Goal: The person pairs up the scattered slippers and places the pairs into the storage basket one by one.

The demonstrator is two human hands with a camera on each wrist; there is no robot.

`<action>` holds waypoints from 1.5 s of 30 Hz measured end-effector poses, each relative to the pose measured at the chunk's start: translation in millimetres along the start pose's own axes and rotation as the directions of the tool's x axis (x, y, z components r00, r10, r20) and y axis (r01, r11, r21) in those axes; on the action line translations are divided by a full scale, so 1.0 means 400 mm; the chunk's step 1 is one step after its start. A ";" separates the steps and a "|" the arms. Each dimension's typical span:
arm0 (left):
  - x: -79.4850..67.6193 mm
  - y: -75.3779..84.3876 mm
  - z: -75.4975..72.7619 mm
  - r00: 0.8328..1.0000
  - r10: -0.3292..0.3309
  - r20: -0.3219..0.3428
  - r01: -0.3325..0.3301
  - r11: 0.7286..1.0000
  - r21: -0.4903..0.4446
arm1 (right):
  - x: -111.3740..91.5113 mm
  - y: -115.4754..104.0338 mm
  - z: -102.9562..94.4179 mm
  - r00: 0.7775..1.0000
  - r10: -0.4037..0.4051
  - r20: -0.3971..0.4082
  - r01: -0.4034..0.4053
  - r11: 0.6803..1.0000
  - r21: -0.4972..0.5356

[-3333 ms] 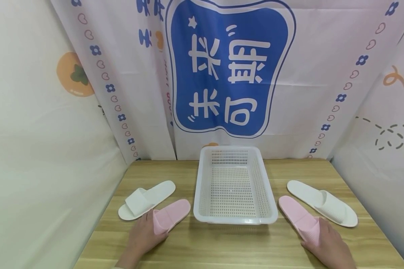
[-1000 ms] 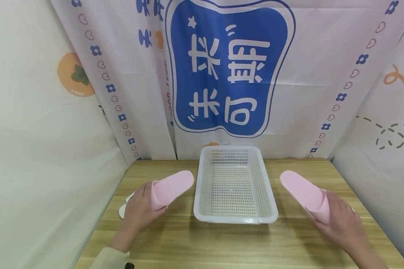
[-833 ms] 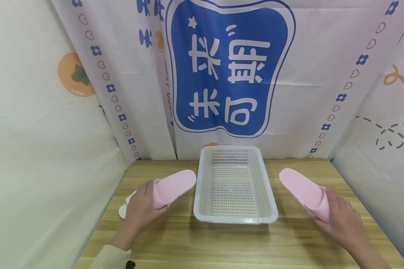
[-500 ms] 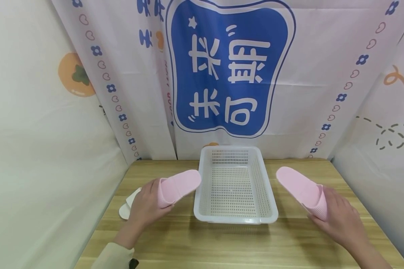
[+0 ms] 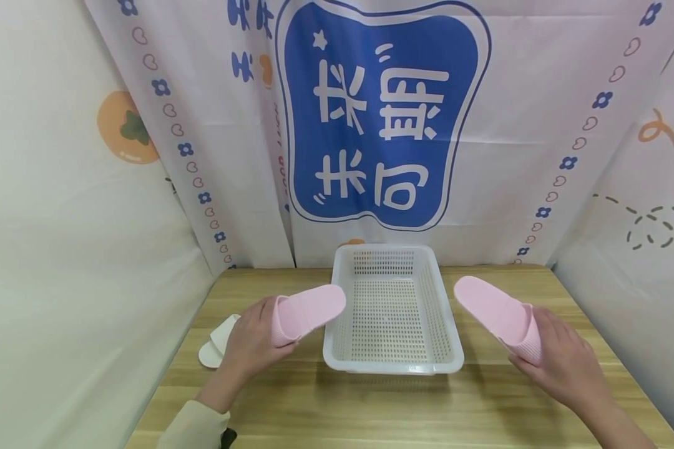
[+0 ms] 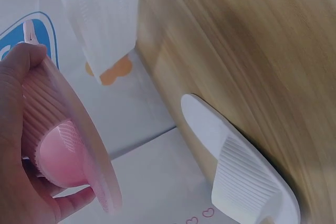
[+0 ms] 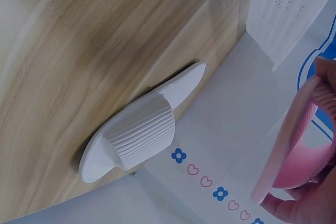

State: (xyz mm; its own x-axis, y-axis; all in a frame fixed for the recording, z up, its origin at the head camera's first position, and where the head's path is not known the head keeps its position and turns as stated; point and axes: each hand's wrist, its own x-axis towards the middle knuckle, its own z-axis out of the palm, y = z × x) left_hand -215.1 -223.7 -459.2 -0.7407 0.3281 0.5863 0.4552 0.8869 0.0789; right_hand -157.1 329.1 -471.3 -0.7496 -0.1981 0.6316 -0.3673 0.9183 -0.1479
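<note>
My left hand [image 5: 254, 340] grips a pink slipper [image 5: 312, 307] by its ribbed strap, holding it above the table with the heel end overlapping the basket's left rim in the head view. On the other side, my right hand [image 5: 568, 362] holds a second pink slipper [image 5: 490, 304] by the strap, raised to the right of the basket. Between them stands a white perforated basket [image 5: 393, 366] with nothing inside. Below my left hand lies a white slipper [image 6: 247, 177], partly hidden in the head view. Another white slipper [image 7: 142, 129] shows in the right wrist view, hidden from the head camera.
The wooden table [image 5: 382, 418] runs back to a printed curtain [image 5: 247, 187] with a blue sign. Cloth walls close off both sides, the left wall [image 5: 78, 280] rising near the white slipper.
Both pink slippers, lying on the table at first, have been lifted. Over the last second both hands have moved inward toward the basket, the left one farther. The basket has stayed put.
</note>
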 end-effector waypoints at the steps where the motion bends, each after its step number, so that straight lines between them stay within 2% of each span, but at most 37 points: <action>1: 0.000 0.000 0.002 1.000 0.006 -0.004 -0.006 1.000 0.000 | 0.002 -0.001 -0.001 1.000 -0.001 0.002 0.001 1.000 0.001; 9: 0.007 0.013 0.001 1.000 0.026 -0.006 -0.026 1.000 -0.004 | 0.010 -0.011 0.000 1.000 -0.024 0.012 0.024 1.000 0.011; 24: 0.026 0.033 -0.002 0.997 0.037 0.069 -0.036 0.999 -0.007 | 0.025 -0.031 0.000 0.998 -0.065 0.000 0.065 0.998 0.027; 30: 0.033 0.044 -0.002 0.996 0.048 0.077 -0.047 0.999 -0.017 | 0.032 -0.040 -0.001 0.998 -0.070 0.006 0.070 0.997 0.022; 45: 0.054 0.071 0.002 0.993 0.072 0.091 -0.070 0.997 -0.027 | 0.061 -0.068 0.005 0.986 -0.158 -0.053 0.159 0.987 0.007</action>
State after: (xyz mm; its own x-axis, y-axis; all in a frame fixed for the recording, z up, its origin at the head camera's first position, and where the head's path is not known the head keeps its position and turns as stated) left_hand -218.6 -191.2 -445.1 -0.7482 0.4192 0.5143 0.5188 0.8528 0.0596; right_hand -166.5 298.6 -453.5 -0.6519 -0.3223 0.6864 -0.4854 0.8728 -0.0511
